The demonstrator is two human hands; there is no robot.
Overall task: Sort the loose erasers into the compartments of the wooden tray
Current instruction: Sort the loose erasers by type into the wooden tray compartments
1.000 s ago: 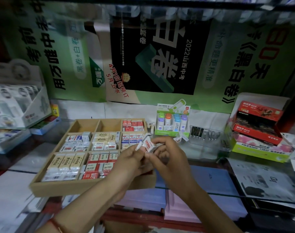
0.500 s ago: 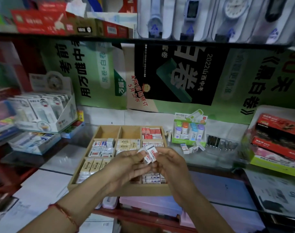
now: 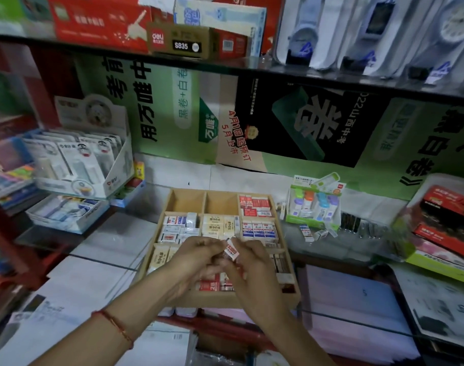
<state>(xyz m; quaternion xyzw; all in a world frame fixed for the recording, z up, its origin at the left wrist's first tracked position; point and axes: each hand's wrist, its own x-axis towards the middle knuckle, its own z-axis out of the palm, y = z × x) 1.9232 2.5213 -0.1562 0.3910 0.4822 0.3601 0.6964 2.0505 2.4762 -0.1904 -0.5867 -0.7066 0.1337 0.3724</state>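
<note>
A red-and-white eraser (image 3: pixel 231 251) is still being pinched between the left hand (image 3: pixel 196 260) and right hand (image 3: pixel 248 262), pressed together over the wooden tray (image 3: pixel 186 204), so its compartment is seemingly still being chosen.

Pale, matt bare wood for the compartment tray (image 3: pixel 186 203), smooth printed paper sleeve round the held eraser (image 3: pixel 231 250), glossy clear glass for the tabletop (image 3: pixel 112 241), faintly shiny printed paper on the wall posters (image 3: pixel 172 114), smooth white cardboard for the display box (image 3: pixel 93 178), red thread bracelet (image 3: pixel 114 323).
</note>
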